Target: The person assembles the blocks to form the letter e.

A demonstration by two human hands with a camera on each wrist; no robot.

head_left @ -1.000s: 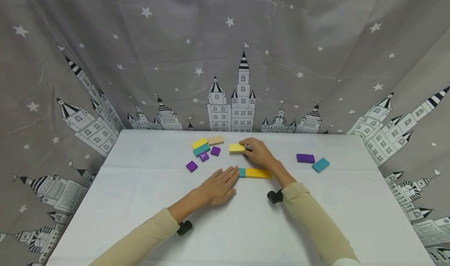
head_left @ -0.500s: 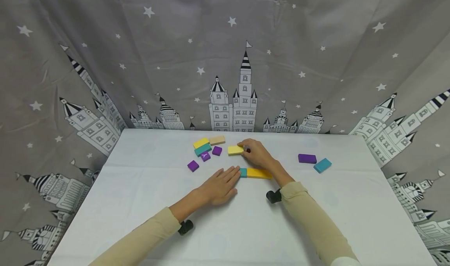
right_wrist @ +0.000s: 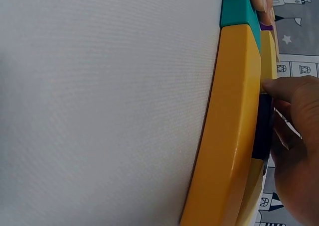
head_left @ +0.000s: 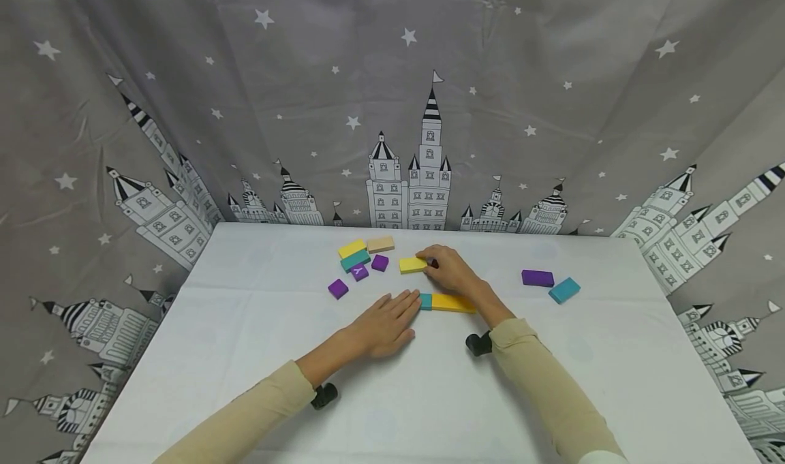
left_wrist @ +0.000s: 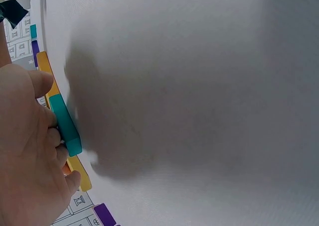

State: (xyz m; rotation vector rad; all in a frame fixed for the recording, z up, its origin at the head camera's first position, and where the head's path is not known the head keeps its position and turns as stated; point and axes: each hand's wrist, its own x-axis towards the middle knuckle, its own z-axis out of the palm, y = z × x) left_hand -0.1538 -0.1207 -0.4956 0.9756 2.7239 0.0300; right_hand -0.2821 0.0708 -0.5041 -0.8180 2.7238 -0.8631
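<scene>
My right hand [head_left: 452, 268] pinches the right end of a yellow block [head_left: 411, 266], index finger along its far side. In the right wrist view, a dark block [right_wrist: 262, 129] adjoins that yellow block under the hand, mostly hidden in the head view. Nearer me, a teal block [head_left: 426, 302] and a longer orange-yellow block [head_left: 452, 303] lie end to end. My left hand [head_left: 384, 323] lies palm down, fingers straight and together, over the teal block and covering most of it. From the left wrist, the teal block [left_wrist: 65, 124] shows beyond the thumb.
Left of the hands, a yellow block [head_left: 352, 249], a tan block [head_left: 381, 244], a teal block [head_left: 356, 260] and several small purple blocks [head_left: 338, 288] lie loosely. To the right are a purple block [head_left: 537, 278] and a blue block [head_left: 564, 291]. A grey castle-print curtain [head_left: 294, 96] hangs behind the white table.
The yellow block at my right fingers has slid slightly left with the right hand. The left hand stays in place, and the head view has shifted a little.
</scene>
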